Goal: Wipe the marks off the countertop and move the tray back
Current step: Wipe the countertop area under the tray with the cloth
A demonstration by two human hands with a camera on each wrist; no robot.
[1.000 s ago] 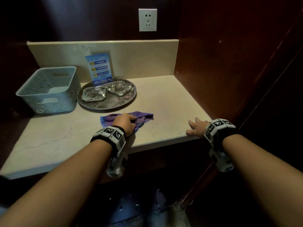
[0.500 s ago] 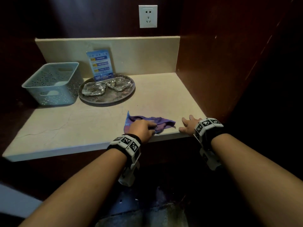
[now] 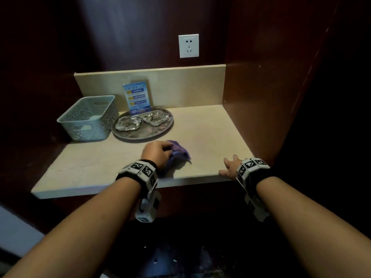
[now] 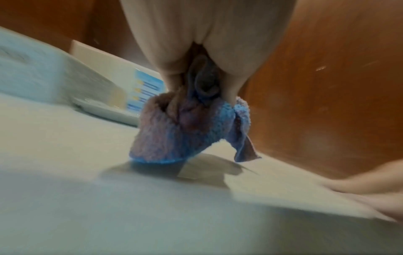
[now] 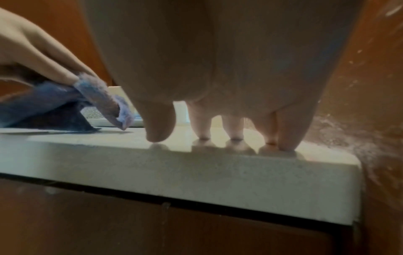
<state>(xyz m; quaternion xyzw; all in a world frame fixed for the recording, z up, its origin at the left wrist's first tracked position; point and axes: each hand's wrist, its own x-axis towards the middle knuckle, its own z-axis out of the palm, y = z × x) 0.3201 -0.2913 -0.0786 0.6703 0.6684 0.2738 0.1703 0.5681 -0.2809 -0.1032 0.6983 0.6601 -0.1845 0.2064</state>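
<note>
Since half a second ago, the bunched purple-blue terry cloth gripped in the left hand has been swept toward twelve o'clock. The right hand is rested open-fingered on the beige stone countertop. The round dark metal tray could be bumped by a longer stroke.

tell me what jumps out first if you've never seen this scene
The left hand grips a bunched purple cloth on the pale countertop, near its front edge. Behind it, a round tray holds two glass ashtrays, beside a pale basket on the left. The right hand rests its fingertips on the counter's front right corner.
</note>
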